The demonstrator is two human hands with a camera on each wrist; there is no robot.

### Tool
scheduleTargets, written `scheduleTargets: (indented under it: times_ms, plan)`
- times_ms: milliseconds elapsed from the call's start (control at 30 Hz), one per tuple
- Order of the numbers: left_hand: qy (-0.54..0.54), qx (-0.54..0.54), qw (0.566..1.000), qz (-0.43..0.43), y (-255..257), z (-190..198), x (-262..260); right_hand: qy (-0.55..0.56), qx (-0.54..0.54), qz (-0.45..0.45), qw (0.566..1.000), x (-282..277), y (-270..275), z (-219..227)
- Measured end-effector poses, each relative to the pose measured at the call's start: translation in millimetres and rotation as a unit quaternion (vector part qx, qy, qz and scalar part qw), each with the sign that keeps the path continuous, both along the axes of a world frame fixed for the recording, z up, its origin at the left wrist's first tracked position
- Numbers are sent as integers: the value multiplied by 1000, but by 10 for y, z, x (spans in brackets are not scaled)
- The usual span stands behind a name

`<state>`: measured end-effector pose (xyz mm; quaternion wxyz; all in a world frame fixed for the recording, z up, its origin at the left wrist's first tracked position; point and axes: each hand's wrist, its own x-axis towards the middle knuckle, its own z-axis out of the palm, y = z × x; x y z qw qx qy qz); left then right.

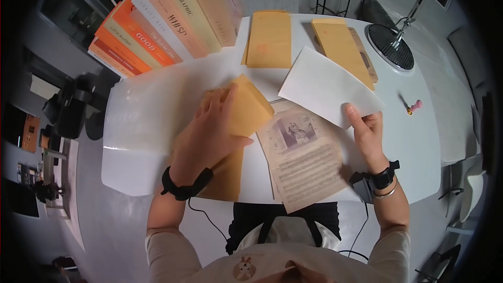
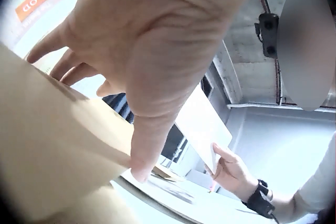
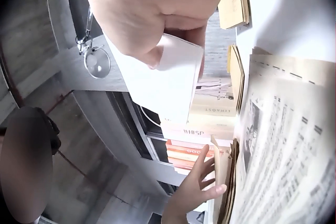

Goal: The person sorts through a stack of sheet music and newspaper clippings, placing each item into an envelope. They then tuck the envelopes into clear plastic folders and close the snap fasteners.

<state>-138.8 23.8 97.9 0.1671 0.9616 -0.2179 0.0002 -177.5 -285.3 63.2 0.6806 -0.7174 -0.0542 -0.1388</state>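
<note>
My left hand (image 1: 207,123) holds a yellow kraft envelope (image 1: 254,110) tilted up over more kraft envelopes (image 1: 225,181). Its fingers spread along one edge, and the thumb (image 2: 144,153) presses near another edge, as the left wrist view shows. A folded sheet of white paper (image 1: 327,84) is pinched at its near right corner between the thumb and fingers of my right hand (image 1: 368,133). In the right wrist view, the white paper (image 3: 152,85) hangs raised off the table. Below and between both hands lie aged sheets of printed music (image 1: 306,165), the top one with a picture.
Books (image 1: 162,21) stand in a row at the back left, behind a translucent plastic sleeve (image 1: 141,110). Two stacks of kraft envelopes (image 1: 270,39) (image 1: 340,47) lie at the back. A round black lamp base (image 1: 390,47) and a small pink-handled stamp (image 1: 415,107) are at the right.
</note>
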Motion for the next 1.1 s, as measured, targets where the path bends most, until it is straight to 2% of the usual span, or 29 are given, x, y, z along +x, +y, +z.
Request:
scheduleTargets:
  times_ms: [100,233,333,433,533,733,933,1033,1100]
  plan:
    - [-20,25,999,-26,-220,99,-66,5,25,4,1000,-22,12,0]
    - [-52,2,995,-85,-321,-4,-53,22,40,43,998,-46,27,48]
    - [-65,-35,992,-99,-368,15,-41,22,1,-6,1000,12,20,13]
    - [-109,-19,988,-104,-359,22,-38,26,43,-29,998,56,-35,-9]
    - [-112,-14,988,-104,-340,34,-45,18,36,-14,999,72,-90,-5]
    - [-156,17,979,-127,-357,86,-40,183,-134,107,968,48,-169,200]
    - [-160,10,970,-183,-415,32,-40,235,-147,160,947,78,-262,272]
    - [-149,-18,969,-196,-532,22,-56,70,-98,88,989,70,-59,31]
    - [-146,-31,969,-195,-594,36,-68,88,-31,69,993,69,-91,108]
